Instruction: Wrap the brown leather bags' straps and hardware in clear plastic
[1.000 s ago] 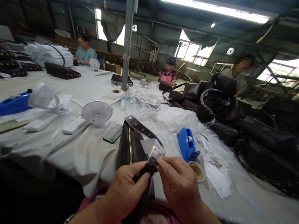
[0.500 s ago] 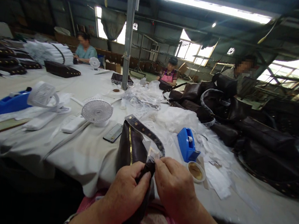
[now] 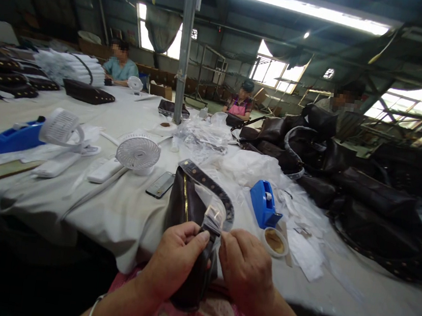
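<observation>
A dark brown handbag (image 3: 184,206) with a gold zip and a studded strap (image 3: 211,189) hangs over the near table edge onto my lap. My left hand (image 3: 175,261) is closed on the bag's dark strap end, thumb on top. Just to the right, my right hand (image 3: 245,270) is closed, its fingertips pinching the clear plastic wrap (image 3: 214,219) around the strap's metal fitting. The two hands almost touch at the fitting.
A blue tape dispenser (image 3: 264,203) and a small tape roll (image 3: 275,241) lie right of the bag. A white fan (image 3: 137,153), a phone (image 3: 160,184) and another blue dispenser (image 3: 9,136) lie left. Dark bags (image 3: 363,197) pile up at the right. Three people sit across the table (image 3: 120,208).
The plastic-wrapped strap end has shifted a little lower and left between my fingers; both hands stay on it. The view has tipped slightly.
</observation>
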Motion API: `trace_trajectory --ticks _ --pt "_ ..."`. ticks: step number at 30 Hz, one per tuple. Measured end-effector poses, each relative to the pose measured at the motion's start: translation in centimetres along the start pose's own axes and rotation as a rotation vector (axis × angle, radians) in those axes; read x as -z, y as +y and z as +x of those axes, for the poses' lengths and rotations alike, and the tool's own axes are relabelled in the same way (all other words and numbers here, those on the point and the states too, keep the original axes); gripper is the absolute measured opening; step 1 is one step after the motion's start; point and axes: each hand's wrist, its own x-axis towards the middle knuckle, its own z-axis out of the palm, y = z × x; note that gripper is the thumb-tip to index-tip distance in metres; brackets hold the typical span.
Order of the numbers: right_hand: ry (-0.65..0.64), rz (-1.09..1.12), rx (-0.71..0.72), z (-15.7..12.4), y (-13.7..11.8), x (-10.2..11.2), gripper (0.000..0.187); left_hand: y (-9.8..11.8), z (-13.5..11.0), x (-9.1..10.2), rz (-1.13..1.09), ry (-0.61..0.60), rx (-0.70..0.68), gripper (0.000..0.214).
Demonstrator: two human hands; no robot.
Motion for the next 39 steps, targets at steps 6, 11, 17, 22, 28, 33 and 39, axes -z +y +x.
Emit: trace_trajectory --ticks 6,11,17,22,28,33,39 --pt "0.001 0.128 -0.098 -0.1 -1.5 -0.1 0.024 -0.6 0.3 -0.3 0.077 0.061 -0.093 0.032" --pt "-0.009 0.228 -0.121 0.8 -1.7 0.4 0.022 0.2 0.2 0.4 0.504 0.091 -0.319 0.034" --pt "-0.079 0.287 -0.148 0.6 -0.7 0.6 0.017 0.3 -2.5 1.8 0.59 -0.159 -0.213 0.018" --pt "-0.078 0.279 -0.07 0.5 -1.0 1.3 0.018 -0.3 -2.9 1.6 0.527 -0.121 -0.205 0.02" --pt "-0.09 0.078 0.181 0.8 -0.3 2.0 0.025 -0.1 -1.4 1.3 0.576 -0.075 -0.314 0.02" --pt "-0.077 0.155 0.068 0.1 -0.1 0.9 0.017 -0.3 -0.4 2.2 0.581 0.031 -0.37 0.02" --pt "-0.09 0.193 0.007 0.0 -0.4 0.3 0.019 -0.5 0.7 3.5 0.676 0.029 -0.593 0.02"
